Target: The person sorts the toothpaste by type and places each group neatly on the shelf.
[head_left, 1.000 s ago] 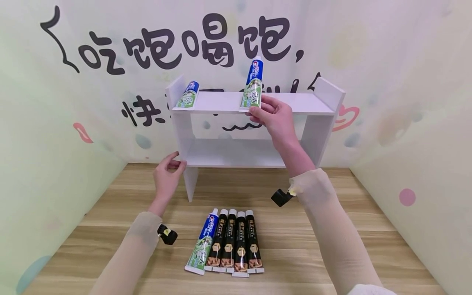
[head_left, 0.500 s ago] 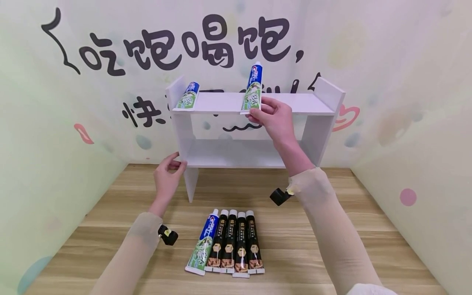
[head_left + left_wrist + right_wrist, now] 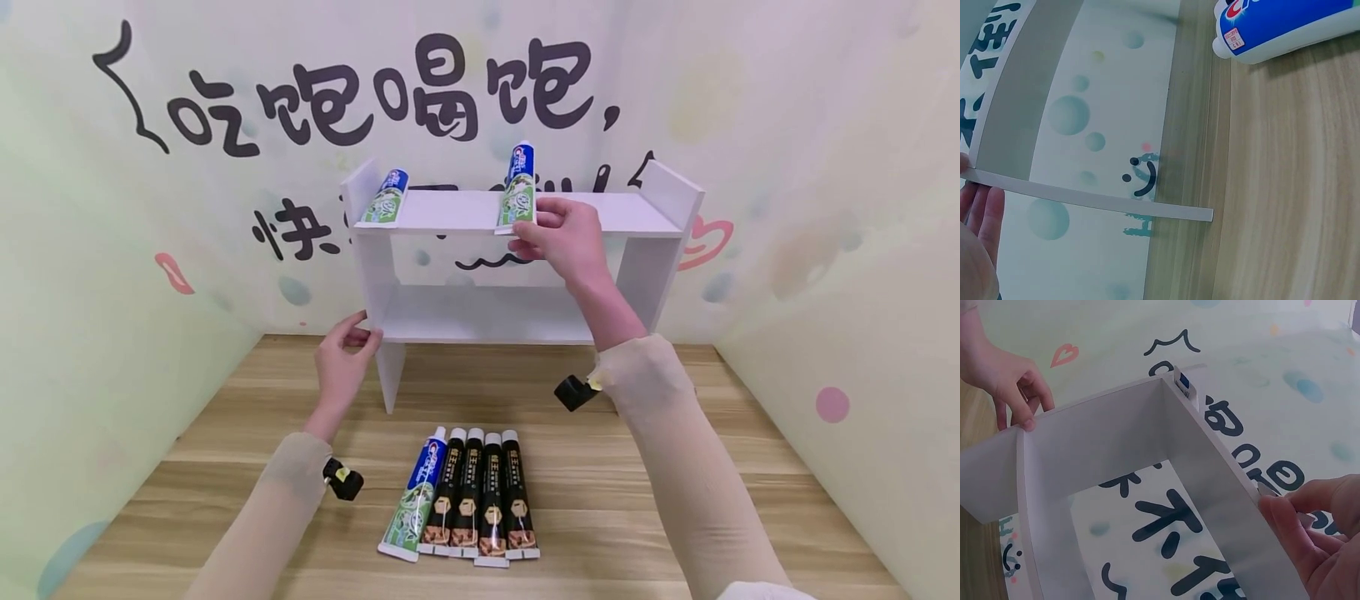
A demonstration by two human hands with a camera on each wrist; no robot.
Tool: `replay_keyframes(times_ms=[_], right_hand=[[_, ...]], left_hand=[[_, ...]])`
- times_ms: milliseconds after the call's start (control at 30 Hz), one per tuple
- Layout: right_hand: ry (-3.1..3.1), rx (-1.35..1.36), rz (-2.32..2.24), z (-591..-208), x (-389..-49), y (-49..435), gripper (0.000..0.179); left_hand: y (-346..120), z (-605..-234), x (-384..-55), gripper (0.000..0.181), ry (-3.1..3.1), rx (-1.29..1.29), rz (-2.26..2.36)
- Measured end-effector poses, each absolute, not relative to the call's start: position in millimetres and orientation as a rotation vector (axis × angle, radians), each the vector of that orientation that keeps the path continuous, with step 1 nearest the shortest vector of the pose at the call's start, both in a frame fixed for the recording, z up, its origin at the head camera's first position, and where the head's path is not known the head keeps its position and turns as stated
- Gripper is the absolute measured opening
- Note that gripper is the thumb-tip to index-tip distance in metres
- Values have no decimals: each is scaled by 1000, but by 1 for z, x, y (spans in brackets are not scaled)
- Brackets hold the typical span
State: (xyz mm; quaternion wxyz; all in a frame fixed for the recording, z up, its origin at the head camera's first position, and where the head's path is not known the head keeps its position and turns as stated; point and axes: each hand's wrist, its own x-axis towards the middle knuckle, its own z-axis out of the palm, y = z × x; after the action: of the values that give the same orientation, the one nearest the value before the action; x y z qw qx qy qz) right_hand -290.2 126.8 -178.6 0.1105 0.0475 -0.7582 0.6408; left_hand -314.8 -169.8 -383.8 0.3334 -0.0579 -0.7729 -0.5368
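Observation:
My right hand (image 3: 570, 237) pinches the lower right edge of a blue-and-green toothpaste tube (image 3: 519, 185), cap up, its flat end at the front edge of the white shelf's (image 3: 450, 212) top board. In the right wrist view my right fingers (image 3: 1288, 522) are at that board's edge and mostly hide the tube. Low on the shelf's left side, my left hand (image 3: 343, 358) grips the side panel, thumb in front and fingers along the outside. A matching toothpaste tube (image 3: 386, 198) lies at the top board's left end, leaning back.
On the wooden table (image 3: 615, 500) in front of the shelf lie another blue-and-green toothpaste tube (image 3: 416, 500) and several black toothpaste tubes (image 3: 491, 492), side by side with caps away from me. A printed wall (image 3: 300, 150) stands close behind the shelf.
The toothpaste tube in my right hand has lowered and tipped back toward the top board, moving slightly right. My left hand keeps its grip on the shelf; the table tubes stay put.

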Motion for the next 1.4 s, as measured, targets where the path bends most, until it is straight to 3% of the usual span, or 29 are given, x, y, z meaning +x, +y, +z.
replay_keyframes(times_ms=[1067, 1400], right_hand=[[-2472, 186, 1413, -175, -283, 137, 61], [-2458, 163, 1305, -181, -283, 132, 57]], left_hand=[[-169, -383, -316, 34, -2023, -160, -1412], [-171, -384, -315, 34, -2028, -154, -1413]])
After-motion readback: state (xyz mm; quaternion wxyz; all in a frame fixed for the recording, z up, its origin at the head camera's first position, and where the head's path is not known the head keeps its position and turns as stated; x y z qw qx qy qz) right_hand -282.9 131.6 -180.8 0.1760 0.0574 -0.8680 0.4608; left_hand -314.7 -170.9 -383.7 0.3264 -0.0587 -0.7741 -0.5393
